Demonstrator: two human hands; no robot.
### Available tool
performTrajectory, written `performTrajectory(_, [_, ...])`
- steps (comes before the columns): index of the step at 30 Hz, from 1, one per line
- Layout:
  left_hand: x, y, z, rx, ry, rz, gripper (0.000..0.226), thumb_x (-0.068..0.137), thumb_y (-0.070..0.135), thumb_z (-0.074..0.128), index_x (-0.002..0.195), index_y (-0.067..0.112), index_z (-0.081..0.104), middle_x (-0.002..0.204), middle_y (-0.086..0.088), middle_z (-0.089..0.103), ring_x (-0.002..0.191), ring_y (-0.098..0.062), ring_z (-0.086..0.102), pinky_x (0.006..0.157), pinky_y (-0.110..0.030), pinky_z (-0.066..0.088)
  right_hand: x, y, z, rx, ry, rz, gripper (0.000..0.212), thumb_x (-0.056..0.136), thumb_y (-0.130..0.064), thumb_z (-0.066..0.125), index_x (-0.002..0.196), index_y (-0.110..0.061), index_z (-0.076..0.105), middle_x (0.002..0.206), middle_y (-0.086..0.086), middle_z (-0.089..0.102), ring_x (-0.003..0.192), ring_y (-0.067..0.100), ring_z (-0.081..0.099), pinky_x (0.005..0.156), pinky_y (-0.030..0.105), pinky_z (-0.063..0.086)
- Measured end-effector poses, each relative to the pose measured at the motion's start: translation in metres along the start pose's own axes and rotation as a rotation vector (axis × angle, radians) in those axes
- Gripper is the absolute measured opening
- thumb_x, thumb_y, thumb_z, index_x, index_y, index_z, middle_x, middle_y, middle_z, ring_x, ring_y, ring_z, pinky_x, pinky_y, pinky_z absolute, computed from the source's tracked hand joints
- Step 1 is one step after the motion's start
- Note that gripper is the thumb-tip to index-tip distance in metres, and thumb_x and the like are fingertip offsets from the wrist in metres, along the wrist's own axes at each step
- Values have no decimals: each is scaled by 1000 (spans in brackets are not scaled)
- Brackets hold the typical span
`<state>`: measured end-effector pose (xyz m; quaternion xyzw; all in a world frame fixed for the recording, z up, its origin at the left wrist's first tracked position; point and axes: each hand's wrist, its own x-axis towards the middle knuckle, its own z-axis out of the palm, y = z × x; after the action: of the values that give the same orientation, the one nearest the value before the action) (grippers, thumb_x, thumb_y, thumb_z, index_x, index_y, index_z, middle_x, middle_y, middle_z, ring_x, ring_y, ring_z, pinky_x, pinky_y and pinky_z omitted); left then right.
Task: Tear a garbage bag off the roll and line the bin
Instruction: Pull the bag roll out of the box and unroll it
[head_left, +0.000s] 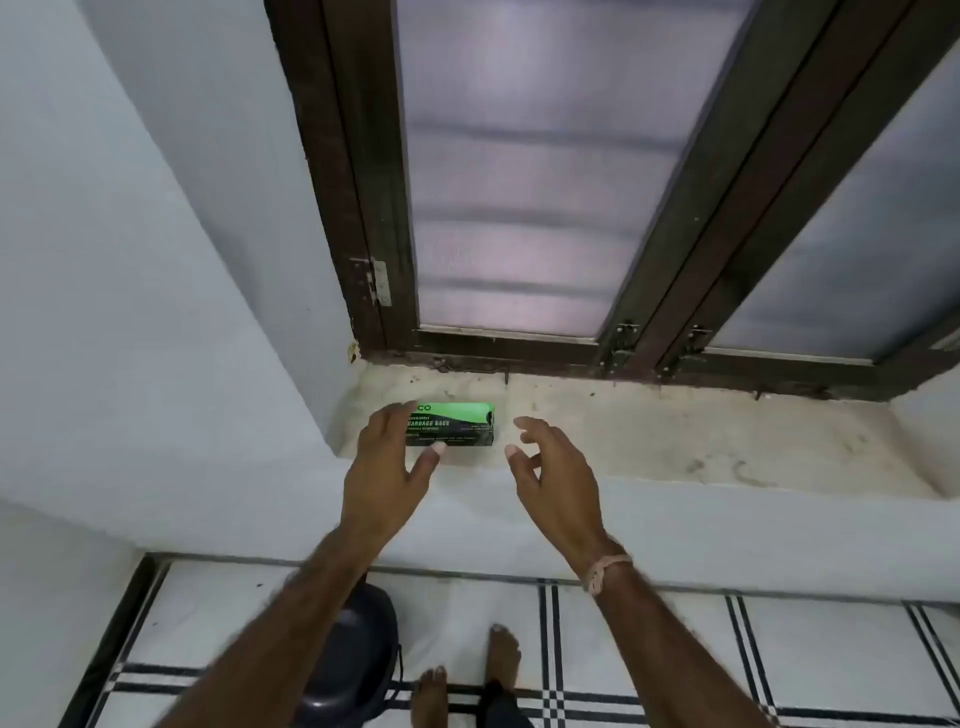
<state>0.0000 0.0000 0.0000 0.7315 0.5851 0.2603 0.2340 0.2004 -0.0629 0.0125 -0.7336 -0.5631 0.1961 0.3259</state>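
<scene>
Hands spread open at the windowsill (649, 436).
Left hand (382, 457) bracketed the 9 o'clock end of the garbage bag roll (457, 423) lying there, contact unclear; right hand (550, 467) hovered empty at its 3 o'clock.

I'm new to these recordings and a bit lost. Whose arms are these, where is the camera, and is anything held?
No machine here: a person wears a camera on the head, looking down at their own arms. The left hand reaches over the left end of a green and black pack of garbage bags lying on the window sill, fingers spread, not gripping. The right hand hovers open just right of the pack, apart from it. Nothing is held. On the floor below stands a dark bin, near bare feet.
</scene>
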Motion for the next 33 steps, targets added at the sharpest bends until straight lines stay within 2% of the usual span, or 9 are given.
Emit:
performTrajectory(6, [46,-22,29,65,-153,-115,69,94,42,68,155,24,40,161,-10,34,143,-31,37,104,-45,48,66,24,25,50,-276,79,59,98,-40,64,153,-26,44,125,-1,61,99,18,66,87,36,56])
performTrajectory(12, [56,-31,40,21,-157,-133,59,86,45,71,138,22,56,132,-11,54,120,-30,49,87,-32,46,100,41,38,121,-386,-17,48,89,-33,77,133,-21,62,107,3,69,91,15,65,83,30,52])
performTrajectory(15, [53,-25,36,-91,-136,-151,67,78,60,61,133,21,61,122,-7,54,110,-22,55,86,-28,48,103,46,37,236,-349,1,39,86,-28,80,121,-21,66,102,-1,73,89,14,69,80,32,58])
performTrajectory(18, [52,-17,29,-294,-81,-149,64,76,53,66,129,19,62,120,-7,52,102,-2,61,89,-9,46,103,45,28,379,-354,60,29,85,-23,84,104,-21,63,95,-2,74,82,12,70,68,23,57])
performTrajectory(21, [50,-12,20,-403,-43,-142,52,75,49,71,124,36,61,120,-5,55,106,6,61,90,-5,44,105,48,17,535,-385,90,34,83,-24,86,96,-12,56,95,13,72,77,14,66,68,28,55])
performTrajectory(24, [48,-9,12,-468,-1,-150,44,76,48,73,116,58,59,123,-1,59,110,1,61,94,-11,46,111,54,7,727,-393,160,27,87,-6,79,104,-2,58,104,14,67,88,15,68,82,36,60])
performTrajectory(26, [48,-6,9,-494,6,-154,43,76,47,74,115,57,60,124,0,60,112,-3,61,94,-14,47,113,53,4,554,-304,113,29,86,-1,77,111,-10,66,116,1,67,106,13,68,87,28,58])
performTrajectory(28, [47,-1,7,-513,7,-161,43,75,47,74,115,58,60,125,2,60,112,-4,62,93,-14,47,110,51,2,405,-173,-9,33,85,-8,79,114,-20,69,121,-5,65,117,14,62,92,30,54])
performTrajectory(33, [41,5,6,-567,7,-174,46,76,46,75,119,48,62,124,5,60,111,-4,62,92,-18,52,102,32,-4,553,-272,-131,43,87,-22,81,127,-20,67,125,-6,67,107,9,64,79,27,55])
